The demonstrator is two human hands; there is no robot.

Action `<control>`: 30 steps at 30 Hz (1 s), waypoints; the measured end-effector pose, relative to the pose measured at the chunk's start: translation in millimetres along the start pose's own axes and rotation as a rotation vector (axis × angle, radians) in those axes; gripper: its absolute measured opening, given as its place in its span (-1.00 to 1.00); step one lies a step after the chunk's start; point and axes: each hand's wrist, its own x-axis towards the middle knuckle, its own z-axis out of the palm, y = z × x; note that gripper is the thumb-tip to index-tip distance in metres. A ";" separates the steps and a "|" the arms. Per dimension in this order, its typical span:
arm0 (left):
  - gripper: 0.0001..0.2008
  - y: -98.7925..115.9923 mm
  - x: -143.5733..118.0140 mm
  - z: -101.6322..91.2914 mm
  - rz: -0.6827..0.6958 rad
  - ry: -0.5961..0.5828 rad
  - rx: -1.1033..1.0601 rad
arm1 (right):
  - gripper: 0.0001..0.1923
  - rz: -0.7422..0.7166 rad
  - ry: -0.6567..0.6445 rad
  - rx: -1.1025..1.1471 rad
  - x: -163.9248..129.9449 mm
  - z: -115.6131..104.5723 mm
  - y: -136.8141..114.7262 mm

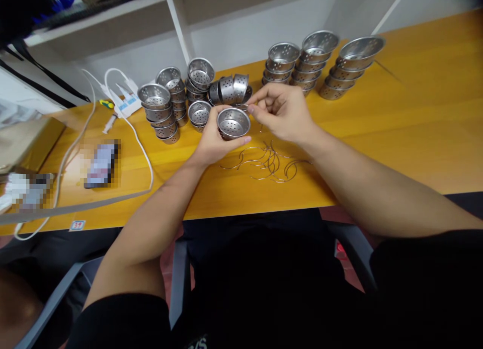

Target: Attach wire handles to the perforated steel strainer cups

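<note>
My left hand (216, 140) is wrapped round a small perforated metal cup (233, 123), its opening tilted up toward me. At the cup's right rim, my right hand (281, 110) pinches a thin curved wire (243, 106) between thumb and forefinger. Whether the wire is hooked into the cup's holes I cannot tell. Below my hands, several loose curved wires (273, 163) lie tangled on the table. Just behind the held cup, more perforated cups (227, 90) rest on their sides, partly hidden by my fingers.
Stacks of perforated cups stand along the back left (160, 112) and back right (313, 62) of the wooden table (415, 138). A white power strip (128, 105) with cables, a phone (101, 164) and a cardboard box (30, 143) occupy the left side. Another person's knee (17, 303) shows lower left.
</note>
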 end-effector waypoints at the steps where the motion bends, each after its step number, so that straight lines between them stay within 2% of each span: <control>1: 0.13 0.9 -0.1 0.7 -0.001 0.005 -0.006 | -0.48 0.007 0.003 -0.001 -0.6 0.1 -0.7; 6: 0.09 5.3 1.1 0.9 0.064 -0.001 0.040 | -0.43 -0.007 0.021 0.015 0.5 -3.4 2.3; 13: 0.01 15.5 2.7 -7.5 0.086 -0.002 0.143 | -0.46 -0.001 0.026 0.049 1.8 -4.8 4.6; 19: 0.09 4.2 -1.0 -2.0 0.070 -0.033 0.065 | -0.55 0.052 -0.014 0.010 -1.8 3.9 -1.6; 23: 0.16 -5.0 -3.6 1.4 0.080 -0.055 0.050 | -0.64 -0.030 0.007 -0.064 -1.1 9.0 2.9; 30: 0.18 1.4 -3.2 1.0 0.058 -0.049 0.046 | -0.64 -0.041 0.014 -0.135 0.6 10.9 10.5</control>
